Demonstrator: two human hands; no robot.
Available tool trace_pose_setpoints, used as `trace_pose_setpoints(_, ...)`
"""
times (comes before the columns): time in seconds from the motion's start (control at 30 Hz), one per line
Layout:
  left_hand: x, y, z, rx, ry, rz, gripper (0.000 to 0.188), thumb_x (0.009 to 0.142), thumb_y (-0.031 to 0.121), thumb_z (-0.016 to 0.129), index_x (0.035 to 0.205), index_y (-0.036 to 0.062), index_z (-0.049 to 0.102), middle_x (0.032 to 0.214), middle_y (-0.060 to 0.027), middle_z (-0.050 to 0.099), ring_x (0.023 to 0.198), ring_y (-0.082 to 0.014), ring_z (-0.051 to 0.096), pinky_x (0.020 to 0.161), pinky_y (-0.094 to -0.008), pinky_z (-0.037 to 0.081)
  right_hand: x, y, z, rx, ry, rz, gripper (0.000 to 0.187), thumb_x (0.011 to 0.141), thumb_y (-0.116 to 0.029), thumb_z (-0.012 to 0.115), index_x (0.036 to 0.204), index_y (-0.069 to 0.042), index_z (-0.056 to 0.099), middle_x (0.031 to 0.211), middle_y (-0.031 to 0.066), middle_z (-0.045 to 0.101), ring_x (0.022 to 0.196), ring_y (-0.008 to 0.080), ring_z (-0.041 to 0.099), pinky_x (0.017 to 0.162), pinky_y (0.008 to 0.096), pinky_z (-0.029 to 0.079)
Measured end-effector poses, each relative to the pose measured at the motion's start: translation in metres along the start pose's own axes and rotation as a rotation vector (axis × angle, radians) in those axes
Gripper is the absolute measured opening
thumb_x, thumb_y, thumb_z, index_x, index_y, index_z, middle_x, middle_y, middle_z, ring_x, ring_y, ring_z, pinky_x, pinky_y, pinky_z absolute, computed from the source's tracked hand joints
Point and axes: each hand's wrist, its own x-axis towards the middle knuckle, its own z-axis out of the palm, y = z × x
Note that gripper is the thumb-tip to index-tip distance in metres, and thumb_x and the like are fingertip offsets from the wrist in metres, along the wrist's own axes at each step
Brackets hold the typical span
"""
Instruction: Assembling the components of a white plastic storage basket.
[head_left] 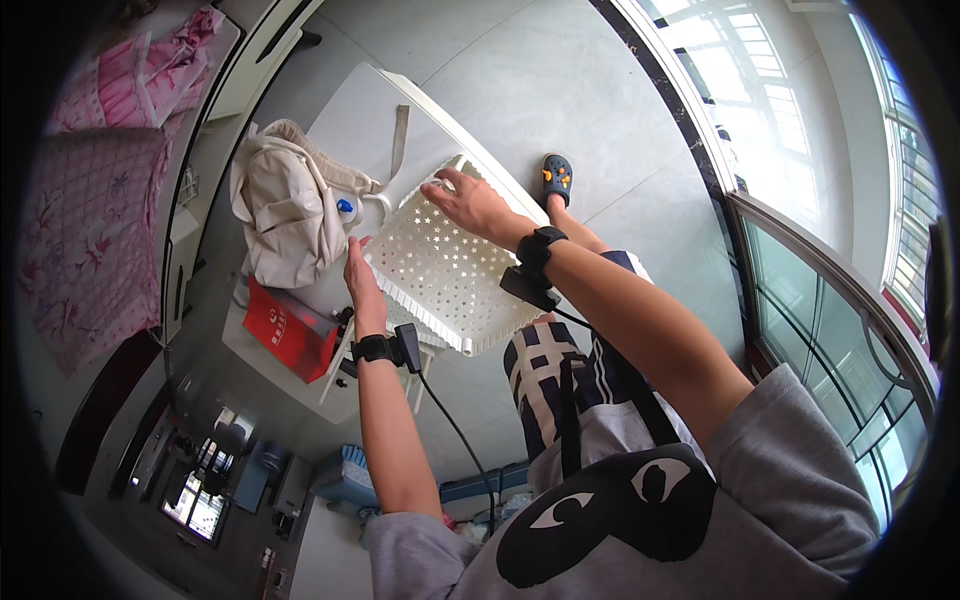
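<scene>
White basket (462,262) — right hand (472,204) over it, fingers parted; left hand (365,292) beside it, fingers straight.

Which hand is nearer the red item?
The left hand, by the left edge of the white basket; the right hand is farther off, at its far end.

Premises appear to be a home: pink floral cloth (100,240), cream backpack (285,205), rubber clog (557,180), glass panel (795,285) and tiled floor (490,70) observed.

Grey T-shirt (800,520), black eye print (612,515); black wristbands (538,252); navy-cream shorts (532,375); dark clog (557,182)
</scene>
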Motion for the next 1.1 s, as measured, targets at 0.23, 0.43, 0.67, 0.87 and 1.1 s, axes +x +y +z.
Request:
trace_pose_setpoints(0.23, -0.037, 0.019, 0.027, 0.046, 0.132, 0.047, 0.036, 0.087, 0.028, 0.048, 0.108, 0.0016, 0.061, 0.112, -0.0098, 0.058, 0.103, -0.0223, 0.054, 0.091, -0.0327, 0.041, -0.046, -0.007, -0.016, -0.008, 0.135, -0.103, 0.055, 0.089, -0.052, 0.05, 0.116, -0.005, 0.058, 0.106, 0.0212, 0.057, 0.094, 0.0359, 0.06, 0.085, 0.0421, 0.047)
trace_pose_setpoints(0.43, -0.028, 0.01, 0.032, 0.161, 0.078, 0.161, 0.032, 0.088, 0.026, 0.046, 0.1, 0.0018, 0.063, 0.106, -0.0075, 0.059, 0.098, -0.0207, 0.054, 0.089, -0.0307, 0.04, -0.049, 0.006, -0.008, 0.088, 0.296, -0.179, 0.04, 0.091, -0.038, 0.056, 0.109, -0.003, 0.06, 0.114, 0.0194, 0.05, 0.092, 0.0356, 0.06, 0.083, 0.0408, 0.048)
trace_pose_setpoints(0.67, -0.021, -0.001, 0.04, 0.213, 0.157, 0.217, 0.034, 0.091, 0.029, 0.047, 0.099, -0.0001, 0.063, 0.101, -0.0061, 0.06, 0.093, -0.0177, 0.053, 0.087, -0.028, 0.039, -0.034, 0.019, -0.013, 0.127, 0.325, -0.311, 0.034, 0.091, -0.029, 0.056, 0.1, 0.004, 0.059, 0.097, 0.0197, 0.058, 0.089, 0.0378, 0.058, 0.079, 0.0423, 0.047)
trace_pose_setpoints(0.87, -0.008, -0.016, 0.032, 0.27, 0.339, 0.196, 0.045, 0.094, 0.037, 0.043, 0.109, -0.0025, 0.059, 0.112, -0.0122, 0.058, 0.103, -0.0227, 0.052, 0.094, -0.0319, 0.036, -0.03, 0.016, -0.009, 0.14, 0.262, -0.294, 0.032, 0.091, -0.028, 0.057, 0.099, 0.003, 0.059, 0.098, 0.0197, 0.058, 0.09, 0.0381, 0.057, 0.079, 0.0425, 0.046)
trace_pose_setpoints(1.1, -0.009, -0.015, 0.019, 0.221, 0.156, 0.039, 0.063, 0.096, 0.049, 0.037, 0.132, -0.0035, 0.044, 0.129, -0.0149, 0.051, 0.114, -0.0248, 0.05, 0.097, -0.0322, 0.037, -0.026, 0.019, -0.015, 0.117, 0.188, -0.189, 0.046, 0.088, -0.039, 0.06, 0.109, 0.002, 0.059, 0.112, 0.019, 0.057, 0.101, 0.035, 0.057, 0.087, 0.0385, 0.045)
